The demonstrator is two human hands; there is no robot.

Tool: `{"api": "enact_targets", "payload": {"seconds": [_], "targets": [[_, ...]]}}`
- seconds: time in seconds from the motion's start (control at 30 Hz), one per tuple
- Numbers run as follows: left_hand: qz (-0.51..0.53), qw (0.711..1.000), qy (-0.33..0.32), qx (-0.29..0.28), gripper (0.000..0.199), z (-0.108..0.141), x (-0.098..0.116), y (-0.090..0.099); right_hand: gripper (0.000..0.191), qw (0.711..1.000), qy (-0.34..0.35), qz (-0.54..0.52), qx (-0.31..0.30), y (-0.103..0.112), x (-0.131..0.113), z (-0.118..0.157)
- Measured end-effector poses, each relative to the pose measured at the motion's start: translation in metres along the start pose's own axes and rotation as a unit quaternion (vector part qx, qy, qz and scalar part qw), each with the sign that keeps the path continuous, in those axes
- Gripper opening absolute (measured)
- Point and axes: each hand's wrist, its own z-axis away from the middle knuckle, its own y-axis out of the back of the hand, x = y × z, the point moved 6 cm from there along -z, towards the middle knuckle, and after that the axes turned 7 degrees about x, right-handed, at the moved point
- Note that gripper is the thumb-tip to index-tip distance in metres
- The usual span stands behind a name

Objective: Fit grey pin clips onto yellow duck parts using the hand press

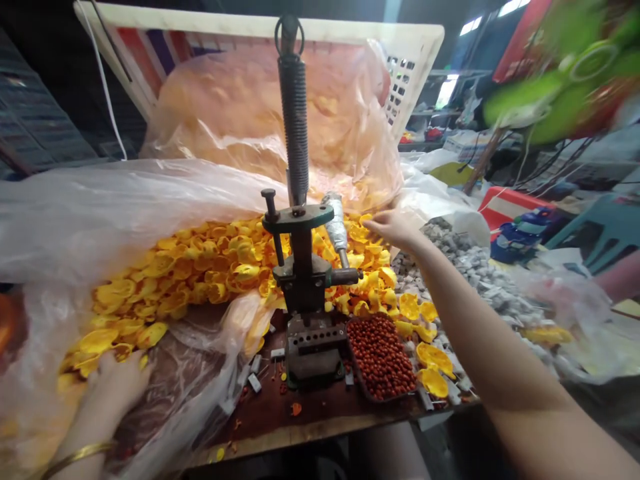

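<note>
My left hand (117, 380) rests low at the left end of a heap of yellow plastic shells (190, 267). Its fingers are apart and touch the shells, with their tips partly hidden. On the far side of the heap my right hand (395, 228) reaches in, fingers stretched out beside a yellow shell (366, 219); no grip on it shows. Between my hands stands a dark hand press (303, 267) with a tall spring (293, 127) and a handle wrapped in clear film (336, 223). A tray of small red-brown beads (383, 360) sits right of the press base.
A white plastic crate (250, 20) behind the press holds a big clear bag (240, 113). Grey block-shaped parts (470, 280) with thin pins are piled on the right. Plastic sheeting (125, 193) drapes the left. A green fan (575, 73) stands at upper right.
</note>
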Motion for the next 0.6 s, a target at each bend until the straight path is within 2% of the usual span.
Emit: {"api": "enact_targets", "payload": {"seconds": [0.03, 0.1, 0.17, 0.23, 0.33, 0.47, 0.53, 0.6], "targets": [[0.011, 1.000, -0.004, 0.024, 0.025, 0.005, 0.001, -0.006, 0.025, 0.997, -0.007, 0.072, 0.009, 0.007, 0.018, 0.004], [0.074, 0.992, -0.054, 0.082, 0.017, 0.019, 0.010, -0.010, 0.014, 0.986, -0.037, 0.164, 0.021, 0.015, 0.057, 0.014], [0.153, 0.976, -0.103, 0.117, 0.017, 0.035, 0.023, -0.005, 0.007, 0.970, -0.063, 0.234, 0.031, 0.010, 0.091, 0.025], [0.213, 0.964, -0.087, 0.131, 0.024, 0.046, 0.032, 0.003, 0.011, 0.956, -0.073, 0.282, 0.038, -0.002, 0.112, 0.033], [0.286, 0.948, -0.041, 0.136, 0.034, 0.056, 0.046, 0.016, 0.023, 0.943, -0.070, 0.319, 0.056, -0.021, 0.124, 0.035], [0.345, 0.920, -0.112, 0.149, 0.017, 0.073, 0.082, 0.030, 0.038, 0.935, -0.084, 0.331, 0.094, -0.031, 0.127, 0.031], [0.346, 0.913, -0.135, 0.168, 0.013, 0.084, 0.099, 0.034, 0.035, 0.936, -0.088, 0.325, 0.103, -0.032, 0.128, 0.030], [0.353, 0.910, -0.148, 0.156, 0.015, 0.096, 0.116, 0.032, 0.029, 0.941, -0.083, 0.312, 0.104, -0.033, 0.128, 0.030]]}}
